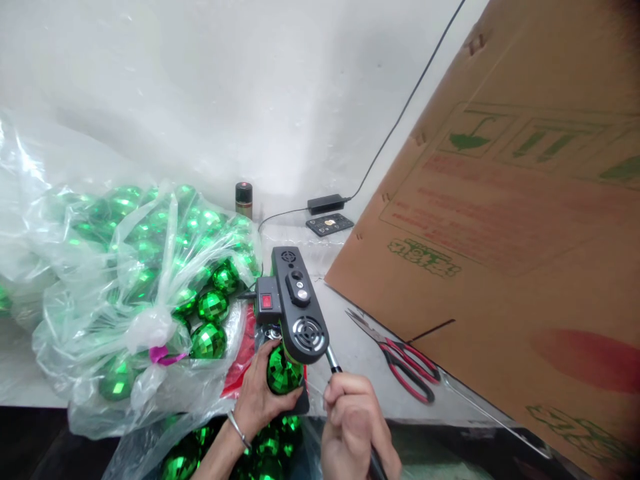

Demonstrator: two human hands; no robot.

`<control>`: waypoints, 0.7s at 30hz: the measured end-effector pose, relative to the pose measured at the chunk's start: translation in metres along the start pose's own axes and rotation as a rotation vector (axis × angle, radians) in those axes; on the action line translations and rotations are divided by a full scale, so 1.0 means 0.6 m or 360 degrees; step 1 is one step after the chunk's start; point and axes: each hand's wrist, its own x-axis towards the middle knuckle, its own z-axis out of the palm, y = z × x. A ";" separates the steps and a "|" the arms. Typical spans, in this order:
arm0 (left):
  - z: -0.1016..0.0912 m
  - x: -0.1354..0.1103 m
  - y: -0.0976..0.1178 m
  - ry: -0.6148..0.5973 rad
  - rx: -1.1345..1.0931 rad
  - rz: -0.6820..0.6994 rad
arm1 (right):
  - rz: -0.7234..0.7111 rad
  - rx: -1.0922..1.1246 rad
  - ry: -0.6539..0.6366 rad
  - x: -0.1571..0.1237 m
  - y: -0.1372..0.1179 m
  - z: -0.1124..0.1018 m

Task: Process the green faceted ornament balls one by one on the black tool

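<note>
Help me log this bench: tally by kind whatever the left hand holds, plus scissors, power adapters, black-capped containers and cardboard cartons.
Green mirror-faceted ball in left hand: 1
Red-and-black-handled scissors: 1
Power adapter: 1
Black-capped container: 1
Cardboard carton: 1
Total: 5

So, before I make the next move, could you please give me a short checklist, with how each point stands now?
1. Left hand holds the green ball: ok, thumb and fingers are around it.
2. Right hand grips the handle: ok.
3. Left fingers well away from the black device: not ok, they are close to its lower end.
4. Ball touching the device: cannot tell, the device covers its top edge.
5. Red switch position: cannot tell, too small to read.
6. Scissors apart from both hands: ok, they lie to the right.
</note>
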 end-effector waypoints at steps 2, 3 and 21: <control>-0.002 0.001 0.003 -0.0013 0.0004 -0.0018 | 0.0000 -0.0006 -0.0038 -0.001 0.001 -0.002; -0.002 0.001 0.004 -0.0011 0.0005 -0.0023 | -0.0006 -0.0007 -0.0046 -0.002 0.002 -0.003; 0.001 0.000 0.001 0.0045 0.0020 -0.0062 | -0.0120 -0.0163 0.0043 -0.048 0.034 0.003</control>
